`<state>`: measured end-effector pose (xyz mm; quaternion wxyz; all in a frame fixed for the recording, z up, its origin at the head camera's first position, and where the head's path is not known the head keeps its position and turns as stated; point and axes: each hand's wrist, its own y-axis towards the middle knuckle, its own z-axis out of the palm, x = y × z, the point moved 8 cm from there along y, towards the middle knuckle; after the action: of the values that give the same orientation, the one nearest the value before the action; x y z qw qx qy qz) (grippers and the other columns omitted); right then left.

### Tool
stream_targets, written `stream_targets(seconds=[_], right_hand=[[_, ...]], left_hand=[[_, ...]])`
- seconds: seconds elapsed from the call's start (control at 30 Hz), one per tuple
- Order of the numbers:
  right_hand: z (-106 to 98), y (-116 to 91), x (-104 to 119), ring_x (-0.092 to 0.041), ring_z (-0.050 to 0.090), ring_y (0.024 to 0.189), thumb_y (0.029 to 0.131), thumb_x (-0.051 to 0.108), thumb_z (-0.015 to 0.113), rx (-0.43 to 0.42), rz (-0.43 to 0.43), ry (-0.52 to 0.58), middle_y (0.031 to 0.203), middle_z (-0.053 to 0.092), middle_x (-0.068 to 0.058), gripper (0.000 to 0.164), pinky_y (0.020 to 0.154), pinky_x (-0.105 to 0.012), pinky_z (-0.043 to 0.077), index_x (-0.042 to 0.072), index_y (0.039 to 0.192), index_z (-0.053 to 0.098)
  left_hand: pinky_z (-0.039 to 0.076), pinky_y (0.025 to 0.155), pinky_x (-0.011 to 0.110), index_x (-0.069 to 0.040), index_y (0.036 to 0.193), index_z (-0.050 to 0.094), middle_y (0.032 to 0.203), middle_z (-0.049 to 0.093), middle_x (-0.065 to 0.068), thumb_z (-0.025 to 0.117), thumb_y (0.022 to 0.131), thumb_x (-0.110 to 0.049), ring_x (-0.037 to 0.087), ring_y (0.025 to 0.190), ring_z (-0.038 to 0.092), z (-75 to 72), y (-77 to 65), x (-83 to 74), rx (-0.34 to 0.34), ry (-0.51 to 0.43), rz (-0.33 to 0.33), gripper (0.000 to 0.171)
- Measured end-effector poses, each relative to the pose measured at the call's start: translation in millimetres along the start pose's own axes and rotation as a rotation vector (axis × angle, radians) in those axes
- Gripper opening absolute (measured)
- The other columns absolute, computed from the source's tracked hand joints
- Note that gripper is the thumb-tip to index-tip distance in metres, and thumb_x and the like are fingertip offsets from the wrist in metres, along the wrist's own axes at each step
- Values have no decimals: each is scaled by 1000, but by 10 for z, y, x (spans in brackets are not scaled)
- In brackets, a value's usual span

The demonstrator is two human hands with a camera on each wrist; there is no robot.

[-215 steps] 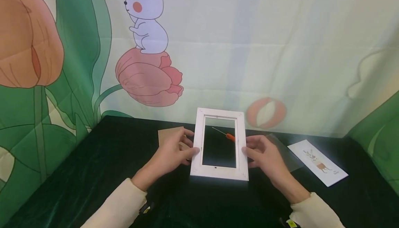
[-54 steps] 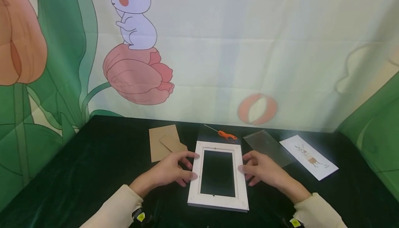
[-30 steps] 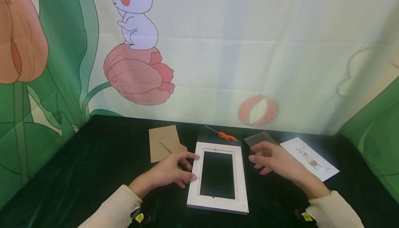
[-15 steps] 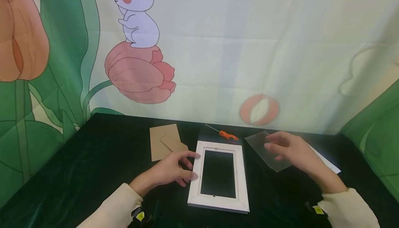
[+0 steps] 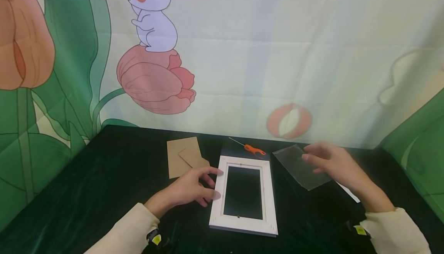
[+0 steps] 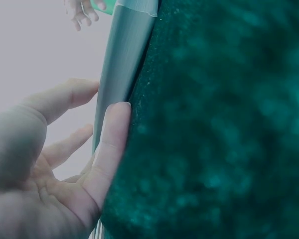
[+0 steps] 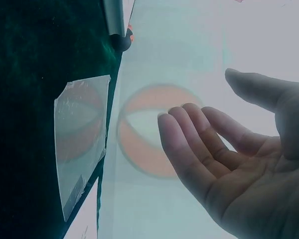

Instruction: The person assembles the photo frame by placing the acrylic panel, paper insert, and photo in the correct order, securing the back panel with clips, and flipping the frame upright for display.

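A white picture frame [image 5: 243, 225] lies flat at the middle of the dark green cloth, its opening showing dark. At its left side is my left hand [image 5: 189, 188], holding that edge with thumb and fingers; the left wrist view shows fingertips against the frame's side [image 6: 124, 59]. My right hand [image 5: 334, 165] hovers over a clear plastic sheet [image 5: 295, 165], fingers loosely bent and nothing held. In the right wrist view a gap separates that hand [image 7: 229, 159] from the sheet [image 7: 79, 129]. The hand and wrist hide most of a white printed card [image 5: 348, 191].
Behind the frame lies an orange-handled screwdriver [image 5: 253, 150]. Brown board pieces [image 5: 182, 152] are to the frame's left, near my left hand. A printed curtain [image 5: 222, 53] hangs along the table's far edge.
The frame, held up tilted in both hands earlier, now lies flat. My right hand has let go of it and moved right, over the plastic sheet. My left hand stays on the frame.
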<state>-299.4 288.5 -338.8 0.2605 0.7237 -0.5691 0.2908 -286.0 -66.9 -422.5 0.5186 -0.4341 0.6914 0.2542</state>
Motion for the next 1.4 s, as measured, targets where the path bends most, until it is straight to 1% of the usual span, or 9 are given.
stream_targets(seconds=[0.23,0.47,0.6,0.77,0.93,1.03,1.23,1.4], right_hand=[[-17,23,-48,-39,71,110,107,39,66,-12,12,-20,137,63,-29,59,88,-48,63,-5,145,55],[-48,38,-201,-36,73,103,108,42,64,-47,34,-63,136,63,-29,59,91,-56,60,-4,144,55],[-78,32,-279,-34,73,101,109,42,62,-70,32,-75,137,62,-29,57,92,-61,58,-3,144,55],[-96,51,-383,-36,72,102,110,39,61,-92,21,-77,137,61,-30,54,91,-60,59,-4,142,56],[-104,81,-511,-40,72,105,110,39,60,-81,42,-87,138,60,-33,56,92,-59,59,-6,143,54],[-129,88,-555,-42,71,109,110,40,60,-80,37,-90,139,59,-33,57,93,-59,59,-6,144,54],[-153,85,-624,-45,66,117,109,41,61,-78,41,-92,139,60,-31,58,92,-56,60,-6,143,55],[-129,103,-708,-44,68,115,109,43,60,-59,72,-90,138,59,-33,62,94,-58,59,-7,144,54]], left_hand=[[66,68,40,-3,147,58,109,61,16,85,90,-4,27,77,73,-8,-3,-15,-4,1,6,64],[66,67,41,-3,147,58,109,60,16,84,90,-3,27,77,73,-10,11,-26,5,-6,1,63],[66,67,41,-3,147,58,109,60,17,84,90,-3,27,77,73,-9,18,-29,6,-4,0,63],[66,67,40,-3,147,58,109,60,16,84,90,-3,27,77,73,-3,14,-23,3,-3,-3,63],[66,67,41,-4,147,57,110,60,16,84,90,-3,27,78,72,-9,16,-18,5,-4,-7,63],[66,67,41,-4,147,57,110,60,17,84,90,-4,27,78,73,-16,24,-24,4,-1,-3,63],[66,69,40,-4,148,57,110,61,17,85,90,-5,28,78,73,-12,14,-25,1,3,-6,64],[66,69,40,-5,148,57,111,61,17,85,90,-6,28,79,73,-9,7,-14,1,5,-10,65]])
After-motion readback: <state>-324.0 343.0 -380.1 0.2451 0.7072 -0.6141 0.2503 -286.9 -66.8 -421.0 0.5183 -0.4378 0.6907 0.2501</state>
